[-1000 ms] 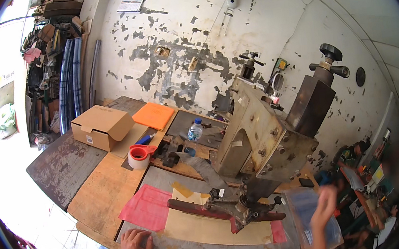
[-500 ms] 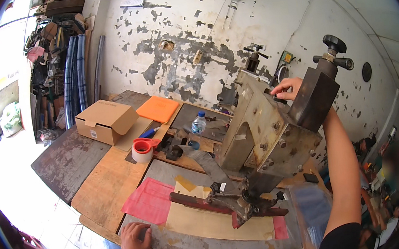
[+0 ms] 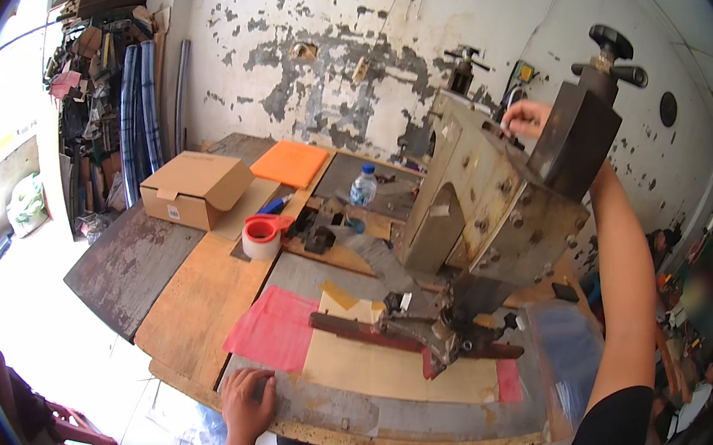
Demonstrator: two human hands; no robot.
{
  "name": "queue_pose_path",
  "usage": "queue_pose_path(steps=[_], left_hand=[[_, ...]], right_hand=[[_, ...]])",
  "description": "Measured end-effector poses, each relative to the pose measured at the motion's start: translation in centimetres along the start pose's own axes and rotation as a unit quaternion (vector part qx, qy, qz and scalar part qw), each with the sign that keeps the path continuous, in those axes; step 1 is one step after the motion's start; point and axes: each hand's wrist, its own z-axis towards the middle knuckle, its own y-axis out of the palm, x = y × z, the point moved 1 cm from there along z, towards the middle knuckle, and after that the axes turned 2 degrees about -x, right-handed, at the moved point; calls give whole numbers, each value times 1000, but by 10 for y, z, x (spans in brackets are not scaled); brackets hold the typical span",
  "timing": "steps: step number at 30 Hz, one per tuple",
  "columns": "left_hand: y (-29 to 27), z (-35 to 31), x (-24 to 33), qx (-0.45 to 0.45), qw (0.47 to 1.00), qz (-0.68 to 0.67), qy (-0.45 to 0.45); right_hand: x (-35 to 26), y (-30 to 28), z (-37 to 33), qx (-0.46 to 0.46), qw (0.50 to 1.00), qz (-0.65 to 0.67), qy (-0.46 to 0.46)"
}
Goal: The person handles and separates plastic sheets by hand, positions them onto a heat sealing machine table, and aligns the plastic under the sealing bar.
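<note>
My left hand lies on the front left edge of the worktable, fingers loosely bent and apart, holding nothing. A heavy metal machine with a bolted housing stands on the table. My right arm reaches up past its right side. At its top, behind the dark square column, my right hand has its fingers closed; what they grip is hidden. Below the housing, a long dark-red bar on a jointed mount hangs over a cream sheet. A pink sheet lies to the left of it.
On the table are a cardboard box, an orange packet, a tape roll in a red and white dispenser and a water bottle. Clear plastic sheets lie at the right. A maroon stool stands at left.
The whole view has shifted, so the table and machine appear slightly higher and further right. Both hands keep about the same places; the fingers of my right hand look a little more drawn together.
</note>
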Motion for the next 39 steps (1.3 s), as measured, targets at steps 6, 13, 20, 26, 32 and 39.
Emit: queue_pose_path(steps=[6, 13, 20, 26, 32, 39], left_hand=[[2, 4, 0, -13, 1000, -18, -9], [4, 6, 2, -16, 1000, -5, 18], [10, -28, 48, -119, 976, -133, 127], [20, -72, 98, -245, 930, -252, 110], [-30, -65, 26, -78, 985, -148, -29], [-210, -96, -192, 412, 870, -146, -229]], right_hand=[[34, -9, -99, 372, 827, 422, 16], [-35, 199, -296, 580, 693, 420, 83], [-208, 413, -313, 263, 853, 430, 139], [-241, 463, -292, 185, 847, 479, 141], [-237, 447, -277, 110, 859, 493, 77], [-129, 396, -310, 394, 904, 53, 157]])
